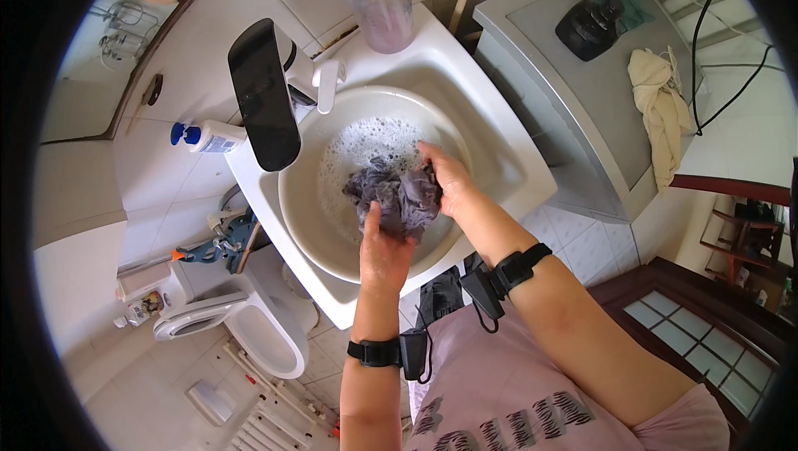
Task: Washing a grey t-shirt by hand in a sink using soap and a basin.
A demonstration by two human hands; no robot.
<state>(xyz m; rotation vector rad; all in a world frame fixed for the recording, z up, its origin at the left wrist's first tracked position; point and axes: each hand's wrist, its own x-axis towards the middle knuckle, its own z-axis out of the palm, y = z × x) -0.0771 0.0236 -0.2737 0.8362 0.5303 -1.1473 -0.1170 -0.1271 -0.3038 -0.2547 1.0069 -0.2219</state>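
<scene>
A bunched, wet, grey-purple cloth [397,195] is held between my two hands over a round white basin [293,226]. Soapy water with white foam [370,139] lies in the basin beneath it. My left hand [384,250] grips the near side of the cloth, thumb on top and fingers mostly hidden under it. On the right side, my right hand [447,178] has its fingers wrapped round the cloth's edge. Each forearm wears a black strap with a small box.
The basin sits in a white sink [507,177]. A faucet [331,81] and a dark oblong panel [264,95] stand at its back left. Behind are a clear pump bottle [384,14] and a white pump bottle [218,136]. A grey machine [553,85] borders the right; a toilet [266,339] stands lower left.
</scene>
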